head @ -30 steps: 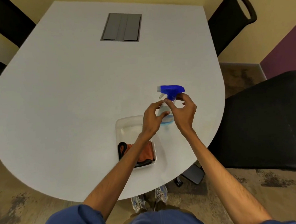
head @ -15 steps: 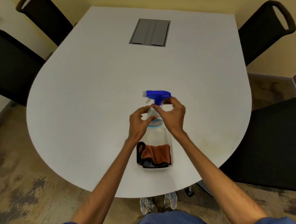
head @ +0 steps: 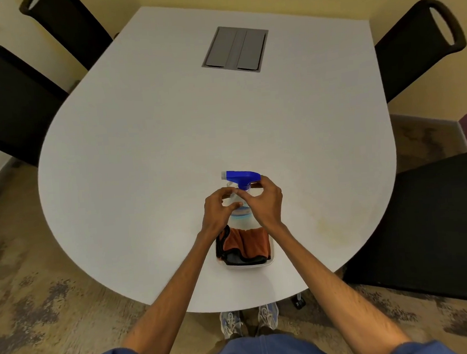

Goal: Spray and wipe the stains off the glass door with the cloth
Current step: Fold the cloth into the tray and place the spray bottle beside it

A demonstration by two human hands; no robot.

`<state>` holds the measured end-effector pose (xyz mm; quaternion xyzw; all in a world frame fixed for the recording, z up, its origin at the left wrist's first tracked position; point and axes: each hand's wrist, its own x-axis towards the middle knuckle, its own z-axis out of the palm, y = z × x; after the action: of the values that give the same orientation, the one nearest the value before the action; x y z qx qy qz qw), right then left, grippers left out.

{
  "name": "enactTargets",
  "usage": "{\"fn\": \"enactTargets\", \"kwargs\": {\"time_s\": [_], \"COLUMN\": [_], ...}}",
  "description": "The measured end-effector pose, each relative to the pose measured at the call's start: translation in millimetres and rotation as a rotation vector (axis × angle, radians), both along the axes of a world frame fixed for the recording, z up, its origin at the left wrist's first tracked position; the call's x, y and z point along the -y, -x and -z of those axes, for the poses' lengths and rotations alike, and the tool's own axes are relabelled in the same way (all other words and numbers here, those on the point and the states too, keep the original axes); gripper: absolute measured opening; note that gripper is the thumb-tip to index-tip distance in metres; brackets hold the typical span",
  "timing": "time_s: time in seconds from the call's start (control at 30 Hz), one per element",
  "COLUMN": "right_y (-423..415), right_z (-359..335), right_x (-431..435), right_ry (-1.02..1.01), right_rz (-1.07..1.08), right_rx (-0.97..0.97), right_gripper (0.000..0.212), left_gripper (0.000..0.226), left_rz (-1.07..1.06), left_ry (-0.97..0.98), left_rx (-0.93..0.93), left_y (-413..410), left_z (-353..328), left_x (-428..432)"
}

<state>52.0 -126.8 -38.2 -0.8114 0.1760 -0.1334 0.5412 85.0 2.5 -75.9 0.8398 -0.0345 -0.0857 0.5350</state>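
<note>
A clear spray bottle (head: 240, 214) with a blue trigger head stands upright at the far end of a white tray (head: 249, 265). My left hand (head: 218, 211) holds its body from the left. My right hand (head: 266, 202) wraps the neck just under the trigger head. An orange-brown cloth (head: 249, 243) with a black edge lies crumpled in the tray's near half, below both wrists. My hands hide the bottle's base, so I cannot tell whether it rests inside the tray. No glass door is in view.
The tray sits near the front edge of a rounded white table (head: 170, 153) with a grey cable hatch (head: 235, 49). Black chairs stand at the left (head: 6, 104), far left (head: 69, 25), far right (head: 419, 45) and right (head: 423, 227). My shoes (head: 249, 321) show under the table edge.
The bottle was beside the tray's far right corner a second ago and is now in line with the tray's far end. Both hands stayed on it. The view swung left.
</note>
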Motion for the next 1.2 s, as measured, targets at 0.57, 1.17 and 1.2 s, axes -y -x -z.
{"fn": "enactTargets", "kwargs": {"time_s": [0.57, 1.17, 1.2], "right_y": [-9, 2, 5], "right_z": [18, 24, 22], "right_x": [-8, -6, -7], "right_ry": [-0.005, -0.046, -0.037], "right_rz": [-0.051, -0.047, -0.032], "right_rx": [-0.035, -0.045, -0.032], "right_gripper": [0.053, 0.083, 0.084], "left_gripper": [0.042, 0.062, 0.060], "left_rz": [-0.010, -0.071, -0.095], "left_ry": [0.002, -0.021, -0.022], "left_rx": [-0.047, -0.020, -0.010], "left_y": [-1, 15, 18], "left_z": [-1, -3, -5], "left_x": [-3, -10, -12]}}
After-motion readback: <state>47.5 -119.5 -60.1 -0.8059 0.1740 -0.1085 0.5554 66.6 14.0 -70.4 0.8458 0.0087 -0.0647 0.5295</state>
